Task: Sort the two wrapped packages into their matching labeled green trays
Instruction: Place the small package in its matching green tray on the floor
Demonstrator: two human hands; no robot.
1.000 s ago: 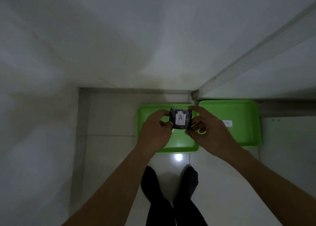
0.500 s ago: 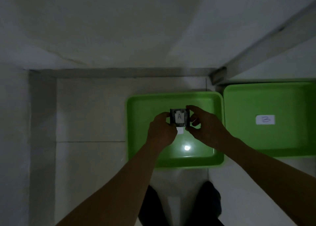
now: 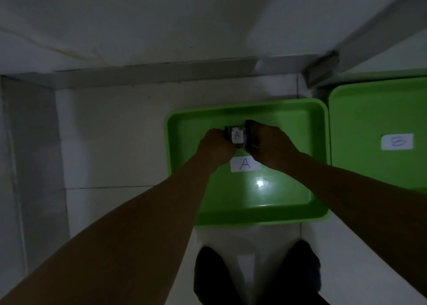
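Both hands, left hand (image 3: 217, 146) and right hand (image 3: 269, 144), pinch one dark package (image 3: 236, 136) marked A from either side, over the far half of the tray (image 3: 184, 129) labeled A. Two green trays; second tray (image 3: 369, 110) reads B.

The dark wrapped package (image 3: 236, 136) is small and squarish, with a white label marked "A" facing up. It sits over the far half of the left green tray (image 3: 184, 129), pinched from both sides between the left hand (image 3: 216, 149) and the right hand (image 3: 269, 146); whether it touches the tray floor cannot be told. That tray is a shallow rectangle with rounded corners lying flat on the pale floor, and a white label (image 3: 245, 164) reading "A" lies near its middle, just nearer than the package. The second green tray (image 3: 360, 110) lies just beside it on the right, cut off by the frame edge, with a white label (image 3: 397, 141) marked "B" on its floor.
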